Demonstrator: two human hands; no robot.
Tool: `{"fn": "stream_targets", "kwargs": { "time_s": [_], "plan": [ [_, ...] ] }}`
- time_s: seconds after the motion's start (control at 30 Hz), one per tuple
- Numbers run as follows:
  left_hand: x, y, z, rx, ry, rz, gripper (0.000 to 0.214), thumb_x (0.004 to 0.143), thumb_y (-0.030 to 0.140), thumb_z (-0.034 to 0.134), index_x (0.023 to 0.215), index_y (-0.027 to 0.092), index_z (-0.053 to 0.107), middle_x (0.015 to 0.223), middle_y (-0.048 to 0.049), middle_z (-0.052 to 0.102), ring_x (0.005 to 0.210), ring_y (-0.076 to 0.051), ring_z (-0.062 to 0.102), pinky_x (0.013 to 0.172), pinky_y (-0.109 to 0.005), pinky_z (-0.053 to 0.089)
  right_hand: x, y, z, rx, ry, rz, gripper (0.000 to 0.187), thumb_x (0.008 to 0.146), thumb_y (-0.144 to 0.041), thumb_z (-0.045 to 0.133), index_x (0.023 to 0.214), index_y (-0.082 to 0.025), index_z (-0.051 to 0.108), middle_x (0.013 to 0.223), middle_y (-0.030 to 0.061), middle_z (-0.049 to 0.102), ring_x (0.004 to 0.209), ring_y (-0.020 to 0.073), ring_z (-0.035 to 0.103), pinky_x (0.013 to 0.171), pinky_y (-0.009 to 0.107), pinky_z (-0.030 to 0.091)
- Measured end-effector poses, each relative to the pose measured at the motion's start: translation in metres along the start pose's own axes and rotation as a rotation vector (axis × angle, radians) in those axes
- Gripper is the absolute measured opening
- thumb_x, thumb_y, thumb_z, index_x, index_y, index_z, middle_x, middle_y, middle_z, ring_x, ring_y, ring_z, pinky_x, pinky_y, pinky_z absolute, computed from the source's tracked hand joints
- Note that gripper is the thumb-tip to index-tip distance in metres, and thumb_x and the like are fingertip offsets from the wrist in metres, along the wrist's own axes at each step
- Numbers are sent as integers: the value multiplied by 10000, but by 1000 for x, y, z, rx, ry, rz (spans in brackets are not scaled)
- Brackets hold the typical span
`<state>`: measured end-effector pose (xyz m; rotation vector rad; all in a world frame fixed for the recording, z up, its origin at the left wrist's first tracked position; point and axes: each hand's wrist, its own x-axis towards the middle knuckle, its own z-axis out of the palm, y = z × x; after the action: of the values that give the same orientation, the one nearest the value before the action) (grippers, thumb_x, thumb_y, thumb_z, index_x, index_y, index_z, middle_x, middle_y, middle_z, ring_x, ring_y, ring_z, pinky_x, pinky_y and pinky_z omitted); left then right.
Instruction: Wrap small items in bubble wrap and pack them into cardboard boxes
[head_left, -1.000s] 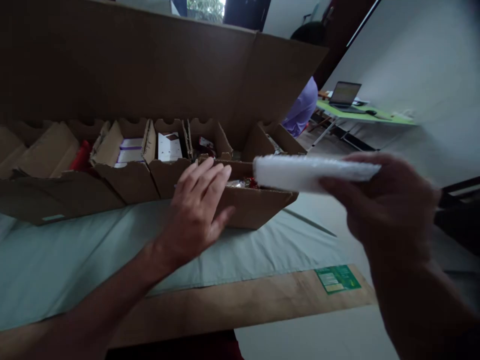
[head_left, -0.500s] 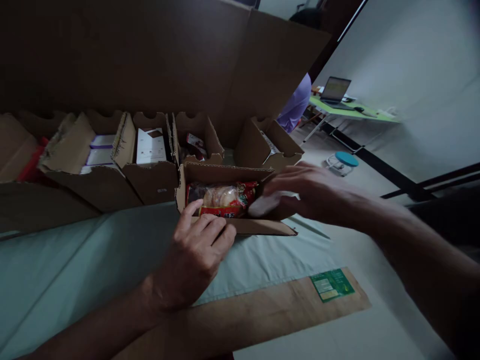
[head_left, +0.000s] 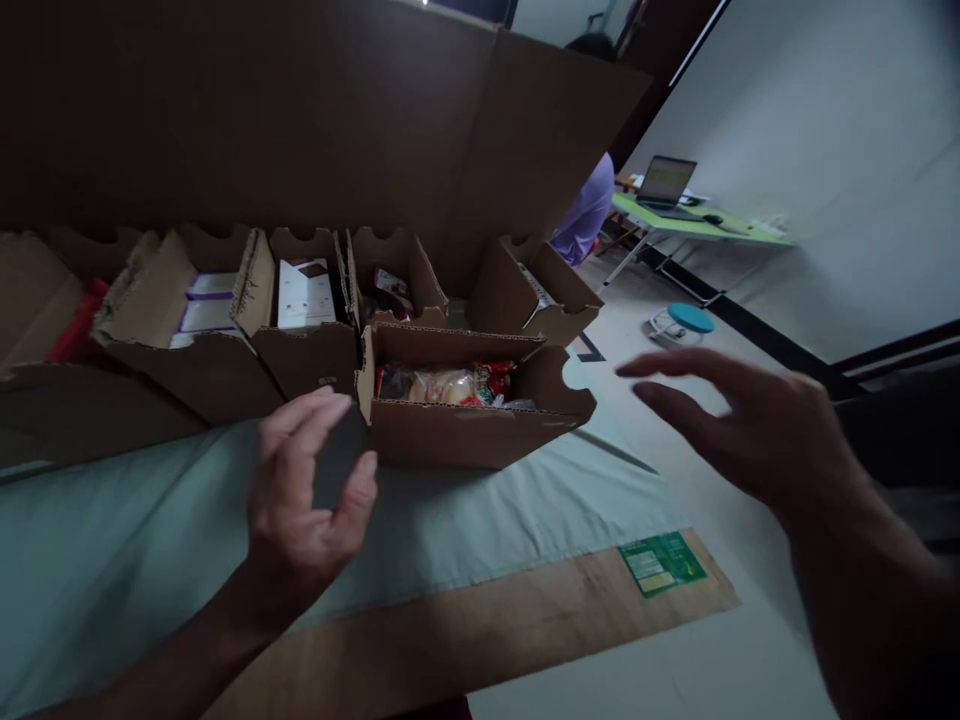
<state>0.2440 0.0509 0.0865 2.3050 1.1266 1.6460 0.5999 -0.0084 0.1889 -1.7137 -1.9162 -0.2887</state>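
Observation:
A big cardboard box with several compartments lies on a table. Its front right compartment holds a red snack packet, with a bit of a white packet showing beside it. My left hand hovers just left of that compartment, fingers loosely curled, holding nothing. My right hand floats to the right of the box, fingers stretched out and empty. Other compartments hold white boxes and purple-white boxes.
The box's tall lid stands up behind. A pale cloth covers the table, with a bare wooden edge and a green sticker. A person in purple sits at a green desk with a laptop. A blue stool is on the floor.
My right hand carried a white packet into the front right compartment, let go and pulled back to the right. My left hand left the compartment's edge and drew back to the left.

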Motion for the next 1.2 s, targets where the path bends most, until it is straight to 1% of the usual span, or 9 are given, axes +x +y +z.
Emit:
{"fn": "stream_targets", "kwargs": {
  "time_s": [0.07,0.2,0.33,0.43,0.57,0.73,0.87,1.03,1.2],
  "plan": [
    [-12,-18,6,-88,-62,-243,591,915,277,672,1472,245,476,1391,-120,573,1308,-280,567,1137,-503,460,-32,13,8,137,22,211,170,909,-415,713,972,-263,751,912,59,783,770,215,711,706,354,540],
    [-18,-38,46,-470,-290,-481,743,898,437,679,1528,188,374,1479,-168,532,1360,-310,538,1147,-509,444,-60,19,80,644,-174,367,700,780,-540,805,1375,-246,582,1393,152,656,1172,316,676,833,415,591],
    [-15,-27,71,-691,-296,-563,681,913,523,634,1466,177,439,1412,-154,605,1321,-300,574,1163,-479,423,-57,-8,130,853,-114,404,610,822,-672,688,1206,-198,675,1239,129,727,1120,330,673,935,453,558],
    [-36,-10,49,-640,-263,-633,593,950,532,601,1425,197,484,1403,-136,617,1344,-295,557,1164,-463,418,-77,-36,123,685,-43,410,511,848,-651,652,1051,-188,729,1072,114,765,1007,338,684,901,465,551],
    [-71,-2,-14,-525,-244,-724,495,950,522,627,1334,214,570,1369,-114,640,1339,-299,557,1169,-466,412,-107,-81,103,629,-56,323,377,913,-558,624,1011,-213,740,1007,87,765,920,300,689,833,414,567],
    [-48,-10,-61,-388,-53,-631,571,905,574,654,1336,208,569,1346,-97,658,1357,-312,537,1133,-455,458,-75,-129,104,700,2,221,410,929,-538,614,1133,-195,705,1180,108,720,1006,294,666,925,429,543],
    [-44,4,-53,-412,-55,-605,573,919,563,647,1354,202,557,1379,-97,641,1346,-301,549,1135,-434,454,-76,-124,94,636,40,211,397,935,-560,574,989,-195,718,998,90,754,895,280,686,829,404,563],
    [-73,27,-23,-607,-316,-694,509,990,488,585,1408,204,521,1409,-116,623,1327,-283,568,1124,-425,457,-144,-97,77,421,28,389,453,904,-619,571,830,-202,731,791,77,748,680,264,672,590,358,534],
    [-40,29,21,-754,-448,-488,615,981,452,593,1526,218,429,1506,-119,558,1406,-294,499,1190,-467,392,-179,-81,80,300,220,609,582,847,-706,587,957,-161,759,937,142,768,907,366,703,745,445,560]
  ]
}}
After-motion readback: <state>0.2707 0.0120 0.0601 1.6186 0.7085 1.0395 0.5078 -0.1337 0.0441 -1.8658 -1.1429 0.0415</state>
